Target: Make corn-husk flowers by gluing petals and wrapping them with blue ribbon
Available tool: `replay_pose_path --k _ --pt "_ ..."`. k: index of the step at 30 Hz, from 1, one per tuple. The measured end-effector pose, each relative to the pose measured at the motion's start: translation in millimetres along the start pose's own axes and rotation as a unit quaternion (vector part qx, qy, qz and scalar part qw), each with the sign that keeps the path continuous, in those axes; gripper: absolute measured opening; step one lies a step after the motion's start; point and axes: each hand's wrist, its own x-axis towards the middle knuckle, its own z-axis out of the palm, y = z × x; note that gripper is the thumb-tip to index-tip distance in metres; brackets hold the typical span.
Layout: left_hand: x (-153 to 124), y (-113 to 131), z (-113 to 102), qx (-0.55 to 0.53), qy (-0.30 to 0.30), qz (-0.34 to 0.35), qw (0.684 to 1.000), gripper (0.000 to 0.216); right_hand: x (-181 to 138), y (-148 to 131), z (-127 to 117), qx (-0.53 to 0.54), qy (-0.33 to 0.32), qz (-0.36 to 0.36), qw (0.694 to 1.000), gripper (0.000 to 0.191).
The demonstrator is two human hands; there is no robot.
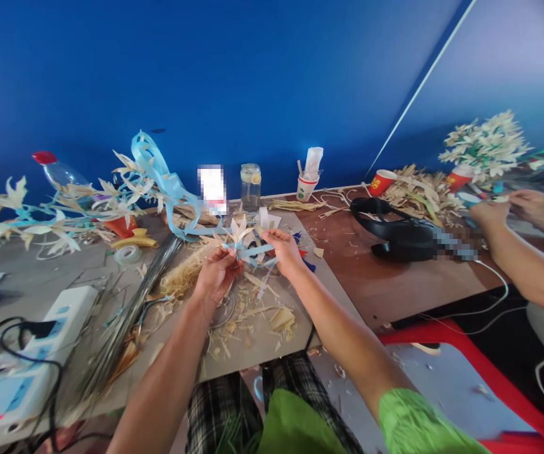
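Note:
A pale flower made of husk-like petals (239, 231) stands up over the table, its base pinched in the closed fingers of my left hand (215, 275). From that base a light blue ribbon (256, 251) runs across to my right hand (287, 253), whose thumb and fingers are closed on it. Behind and to the left, a large loop of light blue ribbon (156, 165) rises among finished-looking pale flowers (58, 217). Petal scraps (282, 319) and thin shavings lie on the board under my hands.
Left of my hands lie a bundle of thin wires (125, 315), a tape roll (128, 254) and a white power strip (40, 359). Along the wall stand a bottle (251, 188) and a paper cup (307, 188). At right are a black strapped object (394, 236) and another person's hands (491, 217).

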Motion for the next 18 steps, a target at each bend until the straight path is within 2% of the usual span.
replay_pose_path --k 7,9,12,15,18 --pt "4.0 -1.2 -4.5 0.011 0.015 0.019 1.0 0.029 -4.3 0.9 3.5 -0.063 0.031 -0.037 0.997 0.03" --pt "4.2 0.4 -6.5 0.018 0.021 0.027 0.999 0.029 -5.5 0.2 3.1 -0.078 0.01 -0.034 0.996 0.027" --pt "4.9 2.9 -9.1 0.018 0.028 0.035 0.999 0.028 -7.9 -2.3 2.4 -0.124 -0.055 -0.014 0.991 0.023" --pt "6.0 3.3 -10.2 0.026 0.02 0.049 0.998 0.028 -8.3 -8.1 1.3 -0.25 -0.085 -0.046 0.963 0.021" --pt "6.8 1.7 -9.6 0.03 0.016 0.058 0.998 0.03 -5.1 -18.6 -3.7 -0.393 -0.035 -0.142 0.908 0.015"
